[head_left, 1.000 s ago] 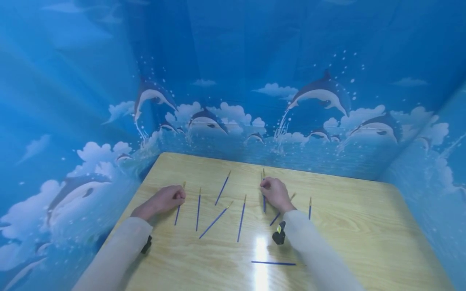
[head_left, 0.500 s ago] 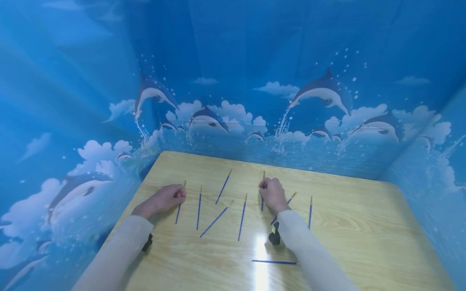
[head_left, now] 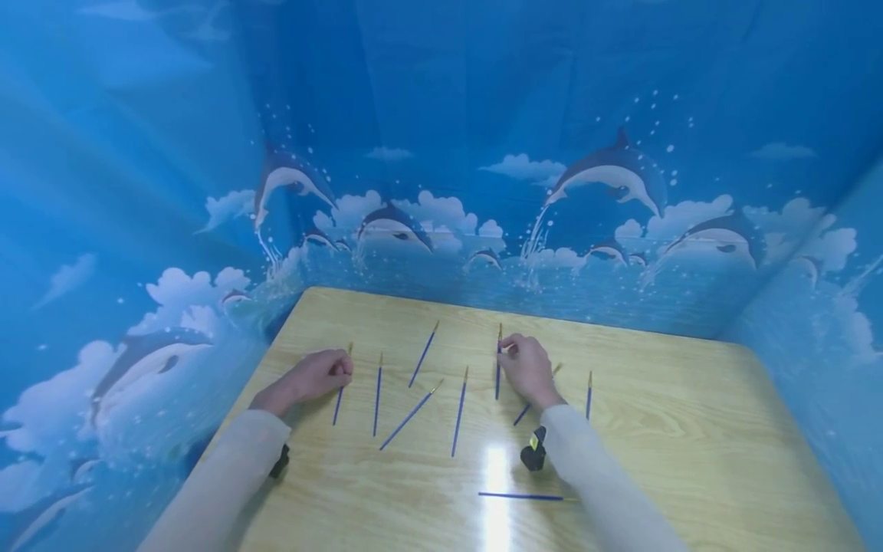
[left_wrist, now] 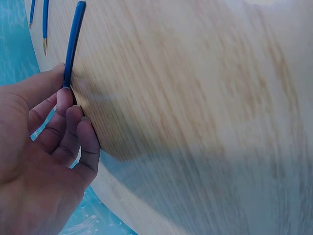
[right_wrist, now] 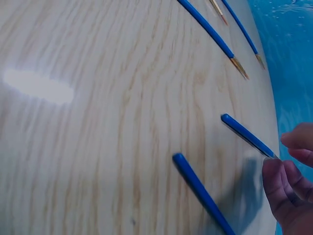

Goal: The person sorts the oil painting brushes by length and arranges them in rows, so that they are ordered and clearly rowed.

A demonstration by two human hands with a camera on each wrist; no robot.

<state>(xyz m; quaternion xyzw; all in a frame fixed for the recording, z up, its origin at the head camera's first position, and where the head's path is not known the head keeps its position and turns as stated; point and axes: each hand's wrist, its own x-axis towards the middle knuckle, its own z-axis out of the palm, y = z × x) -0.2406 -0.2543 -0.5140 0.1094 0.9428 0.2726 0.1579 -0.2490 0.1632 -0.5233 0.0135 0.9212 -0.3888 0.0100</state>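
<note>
In the head view my left hand (head_left: 317, 376) is at the far left of the row of brushes. Its thumb and fingertips pinch a blue-handled paintbrush (left_wrist: 74, 44) near the bristle end, the handle pointing back toward me. My right hand (head_left: 527, 372) is beside another blue paintbrush (head_left: 498, 383), near the table's back edge. In the right wrist view its thumb and fingertips (right_wrist: 271, 169) stand apart around the ferrule end of that brush (right_wrist: 247, 135). The bristles there are hidden by the fingers. A slanted paintbrush (head_left: 522, 415) lies partly under my right wrist.
Several more paintbrushes lie spread between the hands, including an upright one (head_left: 377, 399) and a slanted one (head_left: 410, 418). One paintbrush (head_left: 589, 399) lies right of my forearm, another (head_left: 520, 497) crosswise near me. A dolphin-print curtain (head_left: 441, 192) surrounds the wooden table (head_left: 690, 429).
The brush by my right hand has its handle end shifted slightly left. My right hand has drawn a little to the right, its fingers parting around the brush. The left hand stays in place.
</note>
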